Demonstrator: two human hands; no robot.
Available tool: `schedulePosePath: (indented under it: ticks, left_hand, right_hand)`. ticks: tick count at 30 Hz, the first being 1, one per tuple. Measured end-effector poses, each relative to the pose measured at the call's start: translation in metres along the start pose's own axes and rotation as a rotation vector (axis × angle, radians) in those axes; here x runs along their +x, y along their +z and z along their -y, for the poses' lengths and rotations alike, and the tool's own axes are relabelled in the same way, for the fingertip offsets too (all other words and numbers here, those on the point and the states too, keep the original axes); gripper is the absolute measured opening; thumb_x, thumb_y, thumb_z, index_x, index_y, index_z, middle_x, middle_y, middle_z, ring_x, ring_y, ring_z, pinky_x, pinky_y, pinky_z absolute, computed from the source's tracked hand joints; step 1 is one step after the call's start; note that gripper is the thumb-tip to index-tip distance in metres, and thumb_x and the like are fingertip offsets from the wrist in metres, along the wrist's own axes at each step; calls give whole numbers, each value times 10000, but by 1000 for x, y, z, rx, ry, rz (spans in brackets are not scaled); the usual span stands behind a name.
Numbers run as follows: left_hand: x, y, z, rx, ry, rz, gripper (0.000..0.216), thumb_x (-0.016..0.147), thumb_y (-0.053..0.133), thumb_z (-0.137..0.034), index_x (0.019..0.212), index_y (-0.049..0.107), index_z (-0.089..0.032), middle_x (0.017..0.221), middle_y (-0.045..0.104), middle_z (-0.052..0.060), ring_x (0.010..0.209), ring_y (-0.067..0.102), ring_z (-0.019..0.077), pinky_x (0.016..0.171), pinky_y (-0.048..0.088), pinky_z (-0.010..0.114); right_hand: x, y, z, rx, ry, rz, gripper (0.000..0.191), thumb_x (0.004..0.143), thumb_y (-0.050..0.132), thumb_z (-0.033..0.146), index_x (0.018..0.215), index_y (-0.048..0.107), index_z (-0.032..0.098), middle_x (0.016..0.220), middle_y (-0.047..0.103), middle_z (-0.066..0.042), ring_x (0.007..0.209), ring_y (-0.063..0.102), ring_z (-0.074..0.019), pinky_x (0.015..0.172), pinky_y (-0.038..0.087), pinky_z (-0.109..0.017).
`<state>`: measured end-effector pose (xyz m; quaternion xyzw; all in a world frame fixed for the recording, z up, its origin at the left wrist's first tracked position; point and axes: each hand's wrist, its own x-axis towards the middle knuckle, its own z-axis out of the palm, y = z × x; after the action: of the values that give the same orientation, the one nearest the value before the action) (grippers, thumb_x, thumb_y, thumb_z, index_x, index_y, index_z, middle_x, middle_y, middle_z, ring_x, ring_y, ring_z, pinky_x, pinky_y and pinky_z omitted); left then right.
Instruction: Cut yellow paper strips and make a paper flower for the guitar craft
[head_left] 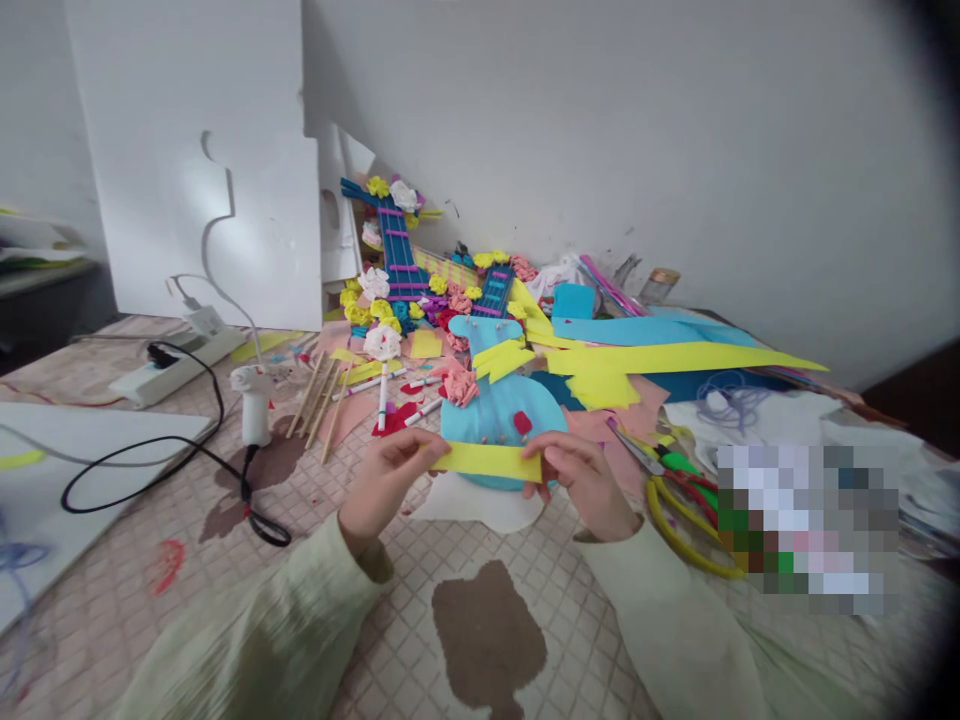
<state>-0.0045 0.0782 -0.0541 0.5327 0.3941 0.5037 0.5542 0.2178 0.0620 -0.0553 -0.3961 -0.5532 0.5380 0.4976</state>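
A short strip of yellow paper is stretched level between my two hands. My left hand pinches its left end between thumb and fingers. At the right end, my right hand grips it the same way. Behind and just beyond the strip lies a light blue guitar-shaped cutout with a red spot on it. Several yellow strips rest across its neck, and a pink crepe flower sits at its left side. A white sheet shows under its near edge.
To the left stand a white glue gun with a looping black cord and a power strip. Wooden sticks and markers lie nearby. Decorated blue guitars lean at the back. Pliers and yellow-handled scissors lie right.
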Motion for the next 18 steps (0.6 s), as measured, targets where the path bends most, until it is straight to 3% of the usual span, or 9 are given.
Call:
schedulePosePath:
  ticks: [2, 5, 7, 9, 11, 13, 16, 18]
  left_hand:
    - [-1, 1, 0, 87, -32, 30, 110, 664, 650, -235, 679, 602, -137, 646, 559, 4, 574, 493, 94, 522, 387, 198]
    - [-6, 5, 0, 82, -91, 246, 154, 670, 644, -221, 794, 572, -165, 647, 527, -14, 554, 487, 91, 500, 384, 200]
    - [-10, 8, 1, 61, -119, 401, 295, 685, 629, -207, 964, 534, -189, 679, 536, -11, 598, 515, 107, 545, 413, 221]
    - [-14, 12, 3, 58, -132, 482, 419, 696, 621, -192, 1088, 475, -198, 695, 548, -8, 633, 531, 116, 580, 424, 236]
    - [-16, 17, 4, 29, -138, 466, 467, 695, 625, -187, 1128, 450, -202, 685, 546, -18, 629, 530, 109, 584, 422, 233]
    - [-17, 23, 6, -50, -155, 380, 448, 675, 647, -200, 1091, 481, -205, 705, 557, -18, 645, 538, 109, 597, 431, 234]
    - [-17, 31, 9, -121, -222, 273, 275, 655, 666, -262, 897, 581, -164, 755, 604, 16, 681, 566, 134, 622, 447, 258]
    - [-17, 34, 12, -101, -241, 202, 194, 670, 647, -307, 751, 612, -135, 695, 609, 20, 629, 553, 127, 596, 434, 252]
  right_hand:
    - [-1, 2, 2, -104, 10, -37, 277, 754, 550, 378, 963, 540, 196, 714, 647, -36, 691, 615, -191, 551, 436, -273]
    - [-4, 6, 7, -229, 47, 31, 472, 731, 594, 384, 1144, 437, 216, 995, 624, -70, 954, 551, -211, 783, 409, -325]
    - [-7, 10, 9, -230, 148, 227, 463, 714, 614, 384, 1117, 481, 201, 954, 624, -61, 876, 563, -192, 749, 412, -312]
    - [-10, 15, 8, -164, 280, 419, 340, 703, 625, 381, 975, 568, 184, 797, 626, -23, 698, 565, -145, 616, 414, -261]
    - [-11, 20, 5, -112, 349, 450, 236, 693, 638, 371, 807, 604, 167, 666, 590, 12, 573, 521, -101, 511, 369, -215]
    - [-12, 26, 2, -68, 363, 310, 218, 690, 644, 369, 726, 592, 160, 602, 562, 31, 522, 494, -81, 474, 345, -198]
    - [-13, 33, -3, 27, 375, 114, 238, 679, 651, 384, 723, 579, 161, 604, 567, 30, 524, 509, -86, 493, 378, -208]
    - [-15, 37, -3, 31, 379, 101, 241, 670, 661, 378, 720, 583, 156, 633, 576, 19, 548, 518, -91, 519, 396, -215]
